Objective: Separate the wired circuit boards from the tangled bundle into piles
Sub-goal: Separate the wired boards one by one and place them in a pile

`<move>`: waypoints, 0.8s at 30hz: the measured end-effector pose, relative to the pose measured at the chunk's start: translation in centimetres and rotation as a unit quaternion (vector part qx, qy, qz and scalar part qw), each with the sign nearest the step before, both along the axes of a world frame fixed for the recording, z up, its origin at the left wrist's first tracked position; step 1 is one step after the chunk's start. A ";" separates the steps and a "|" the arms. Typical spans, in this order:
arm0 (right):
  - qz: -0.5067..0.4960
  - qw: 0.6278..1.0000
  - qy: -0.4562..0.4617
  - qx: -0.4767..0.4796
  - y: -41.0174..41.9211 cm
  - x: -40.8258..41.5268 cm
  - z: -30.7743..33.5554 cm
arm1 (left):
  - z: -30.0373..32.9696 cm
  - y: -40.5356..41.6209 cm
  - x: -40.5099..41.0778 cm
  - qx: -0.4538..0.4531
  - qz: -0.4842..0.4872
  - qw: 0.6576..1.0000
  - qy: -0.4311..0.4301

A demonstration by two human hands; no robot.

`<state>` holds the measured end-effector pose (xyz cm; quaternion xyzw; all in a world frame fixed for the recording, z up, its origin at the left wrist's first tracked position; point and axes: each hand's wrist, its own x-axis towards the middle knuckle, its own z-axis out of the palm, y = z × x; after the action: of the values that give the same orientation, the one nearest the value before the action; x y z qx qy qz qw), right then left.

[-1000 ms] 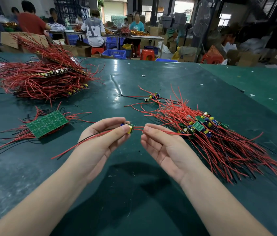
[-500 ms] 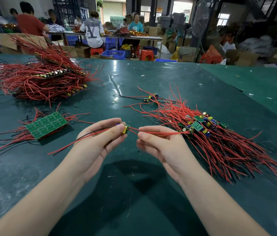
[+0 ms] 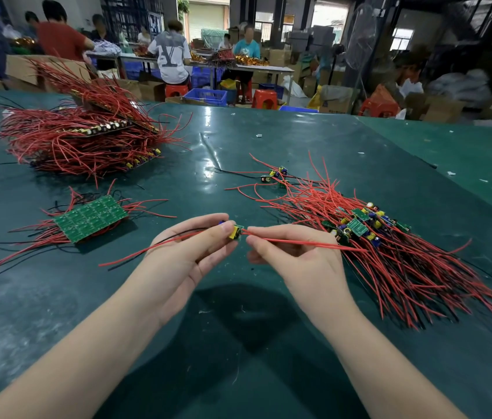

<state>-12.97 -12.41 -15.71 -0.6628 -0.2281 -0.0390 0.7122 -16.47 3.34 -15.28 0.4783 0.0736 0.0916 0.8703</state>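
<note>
Item: small circuit board [image 3: 236, 232], centre frame, being pinched by left hand [image 3: 188, 255]; right hand [image 3: 294, 255] now pinching its red lead [image 3: 299, 242], drawing it from tangled bundle [image 3: 389, 252] at right. Separation progressing.

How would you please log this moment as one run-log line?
left hand: pinches small green wired circuit board | right hand: pinches its red wire | tangled red-wire bundle: right, on table

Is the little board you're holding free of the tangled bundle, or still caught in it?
Cannot tell. The left hand holds the small board clear of the bundle, but its red wire, pinched by the right hand, runs into it.
</note>
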 end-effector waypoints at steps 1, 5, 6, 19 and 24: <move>0.004 1.000 0.003 0.002 0.0 0.0 0.0 | 0.0 0.0 0.0 -0.002 -0.001 1.000 0.001; 0.031 0.998 0.040 0.023 0.0 0.1 0.2 | 0.1 0.1 -0.1 0.003 -0.003 1.000 -0.002; 0.039 0.997 0.054 0.034 0.0 0.2 0.2 | 0.1 0.1 -0.1 0.006 -0.004 1.000 -0.004; 0.090 0.992 0.083 0.017 -0.6 0.1 0.8 | 0.3 0.4 -0.1 0.030 -0.016 0.999 -0.002; 0.040 0.995 0.080 0.039 -0.6 0.2 0.8 | 0.2 0.4 0.1 0.017 0.002 1.000 0.002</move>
<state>-12.72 -13.04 -14.91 -0.6256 -0.1948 0.0342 0.7547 -16.40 3.72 -15.09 0.4933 0.0744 0.0933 0.8616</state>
